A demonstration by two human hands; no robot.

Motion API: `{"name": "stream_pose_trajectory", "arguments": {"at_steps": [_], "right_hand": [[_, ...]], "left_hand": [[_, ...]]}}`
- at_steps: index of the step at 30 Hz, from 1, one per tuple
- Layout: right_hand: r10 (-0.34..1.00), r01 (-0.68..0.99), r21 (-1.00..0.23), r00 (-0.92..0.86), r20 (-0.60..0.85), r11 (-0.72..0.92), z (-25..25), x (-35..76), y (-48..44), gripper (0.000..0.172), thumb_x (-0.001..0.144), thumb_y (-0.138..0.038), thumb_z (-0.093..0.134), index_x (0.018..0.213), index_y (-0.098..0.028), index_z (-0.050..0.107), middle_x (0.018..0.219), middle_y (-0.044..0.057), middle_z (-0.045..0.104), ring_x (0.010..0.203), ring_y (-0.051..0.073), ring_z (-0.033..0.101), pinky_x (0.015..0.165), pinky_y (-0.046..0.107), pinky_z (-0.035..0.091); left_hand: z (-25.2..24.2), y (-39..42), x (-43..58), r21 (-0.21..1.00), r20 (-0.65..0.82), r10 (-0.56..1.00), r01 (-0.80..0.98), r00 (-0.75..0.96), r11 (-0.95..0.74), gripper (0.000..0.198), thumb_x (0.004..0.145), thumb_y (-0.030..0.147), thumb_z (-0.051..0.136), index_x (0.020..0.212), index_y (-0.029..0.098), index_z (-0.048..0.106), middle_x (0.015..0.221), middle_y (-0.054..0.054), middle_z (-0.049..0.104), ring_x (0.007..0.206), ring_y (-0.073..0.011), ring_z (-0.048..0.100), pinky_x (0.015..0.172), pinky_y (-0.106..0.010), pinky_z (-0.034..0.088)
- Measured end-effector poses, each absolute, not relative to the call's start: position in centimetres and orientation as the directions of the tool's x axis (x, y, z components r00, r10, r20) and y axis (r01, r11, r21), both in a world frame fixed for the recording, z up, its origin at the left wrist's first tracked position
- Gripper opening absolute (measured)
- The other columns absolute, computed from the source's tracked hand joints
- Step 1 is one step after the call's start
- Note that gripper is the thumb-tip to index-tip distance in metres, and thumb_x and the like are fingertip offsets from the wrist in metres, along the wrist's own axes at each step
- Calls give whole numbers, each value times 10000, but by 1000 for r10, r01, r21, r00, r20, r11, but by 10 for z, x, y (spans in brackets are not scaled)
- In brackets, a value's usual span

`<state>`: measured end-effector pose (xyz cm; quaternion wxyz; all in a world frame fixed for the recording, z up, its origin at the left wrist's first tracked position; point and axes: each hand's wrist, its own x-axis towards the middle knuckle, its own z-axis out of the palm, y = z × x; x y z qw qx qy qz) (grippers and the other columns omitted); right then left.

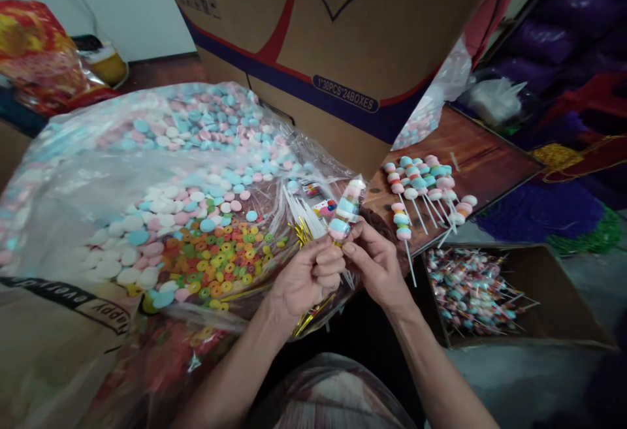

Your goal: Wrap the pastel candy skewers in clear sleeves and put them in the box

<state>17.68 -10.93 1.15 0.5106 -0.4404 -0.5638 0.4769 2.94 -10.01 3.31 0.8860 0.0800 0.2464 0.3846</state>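
A candy skewer [347, 210] with blue, pink and white pieces stands upright in a clear plastic wrapper between my hands. My left hand [311, 279] is closed round its lower end, fingers curled in. My right hand [377, 262] pinches the gathered base of the wrapper with thumb and forefinger. A bit of gold shows at that base, mostly hidden by the fingers. Gold twist ties [301, 233] lie just left of my hands, beside clear printed wrappers [313, 197]. Several unwrapped candy skewers [426, 177] rest on the table [470, 148] to the right.
A large plastic bag spreads across the left, with pastel candy discs [206, 115] and small ring candies [220, 253]. A big cardboard carton [343, 44] stands behind. At lower right an open box [563, 298] holds many wrapped skewers. A red packet [39, 50] sits far left.
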Motion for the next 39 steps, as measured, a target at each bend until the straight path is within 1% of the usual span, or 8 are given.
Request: {"name": "stream_pose_trajectory", "arguments": {"at_steps": [4, 8, 12, 18, 22, 26, 31, 39], "right_hand": [[979, 159, -969, -108, 171, 187, 12, 181, -110, 133, 928, -316, 552, 853, -218, 501, 823, 1, 533, 774, 150, 507, 733, 269, 449], [984, 306, -939, 27, 175, 158, 4, 175, -116, 98, 936, -262, 510, 855, -222, 471, 754, -26, 483, 678, 126, 457, 621, 236, 410], [991, 280, -953, 21, 130, 119, 12, 176, -117, 59, 922, -244, 508, 957, -210, 541, 820, -10, 556, 713, 130, 507, 647, 236, 438], [992, 398, -910, -7, 127, 119, 22, 180, -117, 85, 928, -246, 515, 918, -205, 589, 744, -22, 599, 635, 122, 523, 595, 231, 423], [930, 511, -790, -58, 362, 340, 17, 183, -117, 211, 958, -161, 449, 1035, -218, 638, 803, 7, 670, 697, 131, 618, 667, 243, 484], [777, 601, -550, -203, 596, 580, 13, 191, -111, 291, 940, -107, 478, 1103, -216, 692, 1019, 88, 712, 932, 175, 675, 826, 293, 538], [677, 651, -393, -262, 687, 650, 11, 195, -106, 263, 921, -93, 520, 1051, -221, 711, 939, 74, 721, 858, 170, 677, 763, 295, 553], [754, 664, -543, -47, 655, 514, 10, 173, -110, 159, 924, -123, 466, 909, -185, 611, 836, 87, 642, 790, 191, 597, 736, 341, 510]], "left_hand": [[33, -102, 35, 525, -395, 752, -542, 527, 656, 195, 813, 236, 681, 775, 154, 508, 536, 82, 359, 422, -23, 164, 396, -136, 140], [27, -109, 49, 890, -257, 951, -342, 172, 303, 161, 891, 329, 603, 858, 175, 574, 608, 44, 480, 495, -56, 346, 472, -162, 281], [24, -116, 50, 990, -76, 992, -112, 103, 87, 194, 902, 344, 580, 949, 181, 673, 832, -13, 638, 734, -119, 529, 695, -222, 426], [23, -110, 46, 945, -216, 973, -231, 85, 230, 197, 803, 349, 696, 848, 158, 713, 687, 6, 598, 605, -87, 481, 591, -204, 384], [22, -102, 44, 766, -408, 895, -467, 180, 442, 272, 705, 364, 792, 790, 134, 675, 623, 32, 525, 480, -27, 343, 450, -168, 235], [25, -100, 44, 596, -530, 803, -553, 274, 582, 309, 622, 300, 858, 792, 128, 665, 640, 30, 532, 506, -29, 413, 433, -144, 254], [33, -100, 47, 462, -599, 745, -634, 293, 620, 329, 570, 182, 879, 823, 129, 675, 679, 38, 548, 537, -30, 464, 422, -125, 298], [24, -104, 57, 531, -437, 844, -668, 310, 521, 238, 703, 229, 814, 902, 189, 690, 807, 17, 638, 644, -72, 552, 560, -174, 442]]}}
